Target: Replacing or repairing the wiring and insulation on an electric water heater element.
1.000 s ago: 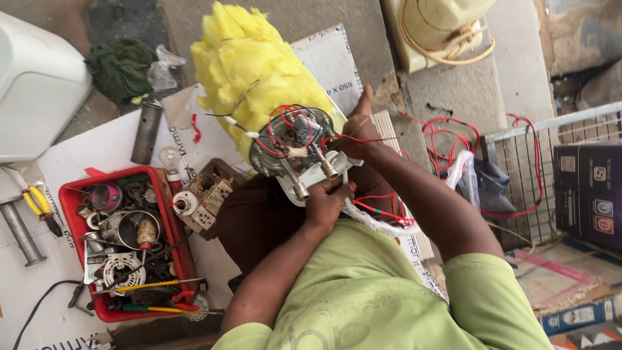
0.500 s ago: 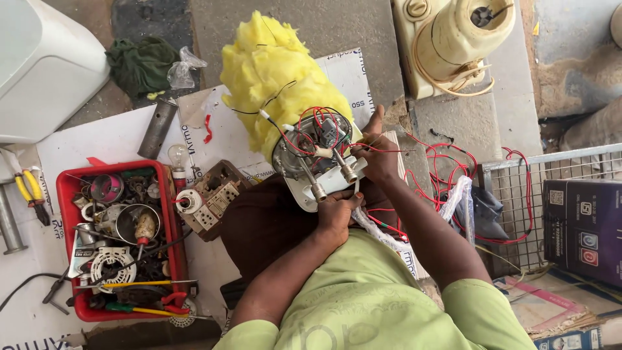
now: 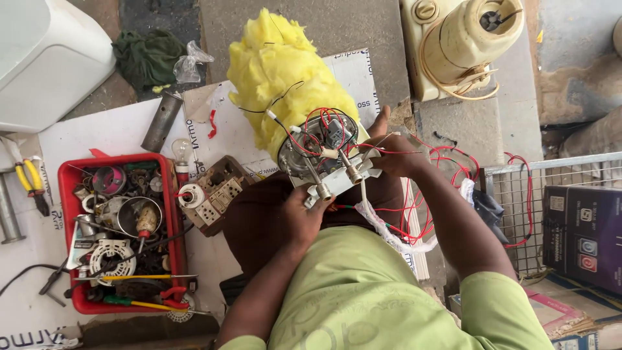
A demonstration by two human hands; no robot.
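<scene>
While the round metal end of the yellow-wrapped heater tank (image 3: 321, 146) rests tipped against the person's lap, both hands are busy at its wiring: the left hand (image 3: 303, 217) is closed around the white bracket (image 3: 340, 181) with its two brass fittings, and the right hand (image 3: 395, 154) pinches a thin red wire (image 3: 414, 153) between fingertips just beside the tank's face. The yellow insulation (image 3: 278, 78) bulges away from them over the white board (image 3: 97, 136) that lies on the concrete. Loose red loops (image 3: 447, 175) trail off to the right toward a wire mesh basket (image 3: 518, 194), and I'd judge that a tug could snag them there or pull a lead off its terminal; the tank, propped only by knee and hand, could also roll if the left hand's hold slackens. Near the board's left edge sits a red tray (image 3: 65, 188) full of metal parts and screwdrivers, with a brown socket block (image 3: 217, 191) and a bulb (image 3: 183, 152) just beside it, and yellow-handled pliers (image 3: 31, 181) further left. Printed lettering runs along the board's far right corner and its near left corner, dark on white. At the right edge of the view stands a dark purple carton (image 3: 583, 233) with small square labels on its side, and flat printed cartons lie beneath it. A cream appliance (image 3: 466, 45) stands at the top right.
</scene>
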